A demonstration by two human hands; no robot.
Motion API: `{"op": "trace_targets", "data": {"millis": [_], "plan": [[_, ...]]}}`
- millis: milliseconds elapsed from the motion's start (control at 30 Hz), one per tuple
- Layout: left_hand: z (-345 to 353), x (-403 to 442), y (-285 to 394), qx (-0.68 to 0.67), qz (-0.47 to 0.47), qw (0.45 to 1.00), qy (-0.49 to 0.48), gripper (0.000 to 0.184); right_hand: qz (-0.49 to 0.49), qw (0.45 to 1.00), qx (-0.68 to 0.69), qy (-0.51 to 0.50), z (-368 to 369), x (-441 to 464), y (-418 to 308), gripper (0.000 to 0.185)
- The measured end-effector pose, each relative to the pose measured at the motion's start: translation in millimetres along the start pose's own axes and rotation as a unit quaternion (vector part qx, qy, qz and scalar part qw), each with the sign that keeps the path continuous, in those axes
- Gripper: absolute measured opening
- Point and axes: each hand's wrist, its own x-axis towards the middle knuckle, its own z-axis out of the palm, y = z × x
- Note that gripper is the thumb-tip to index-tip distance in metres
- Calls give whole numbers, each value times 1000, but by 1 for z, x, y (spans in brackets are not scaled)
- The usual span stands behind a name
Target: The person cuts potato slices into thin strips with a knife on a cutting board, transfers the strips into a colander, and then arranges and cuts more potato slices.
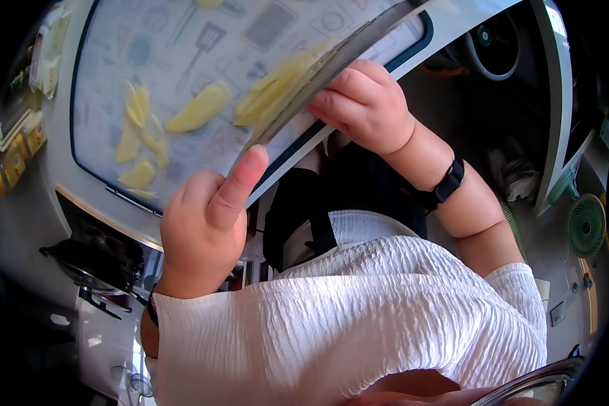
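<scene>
A large knife (338, 64) slants across the cutting board (115, 40), its blade running from the top right down to the lower left. At its lower end my left hand (206, 220) is closed on the knife, with the thumb along it. My right hand (369, 108) has its curled fingers pressed on the blade's near face, fingertips partly hidden. Pale yellow slices (274, 88) lie in a fanned stack along the blade's far side. One separate slice (199, 107) rests left of the stack, and a loose group of slices (137, 108) lies farther left.
A yellow piece (210, 3) shows at the top edge of the board. A black pan (88, 264) is at the lower left, and packages (20, 152) stand at the far left. On the right are a green fan (587, 225) and a dark open compartment (453, 101).
</scene>
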Motion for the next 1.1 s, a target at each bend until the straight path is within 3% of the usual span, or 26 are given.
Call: {"op": "trace_targets", "data": {"millis": [267,1100], "plan": [[0,3,5,7,-1,999,38,84,-3,1000,-8,6,3,-3,2,22],[-9,13,14,46,-36,997,-40,84,0,1000,5,20,4,-2,1,21]]}}
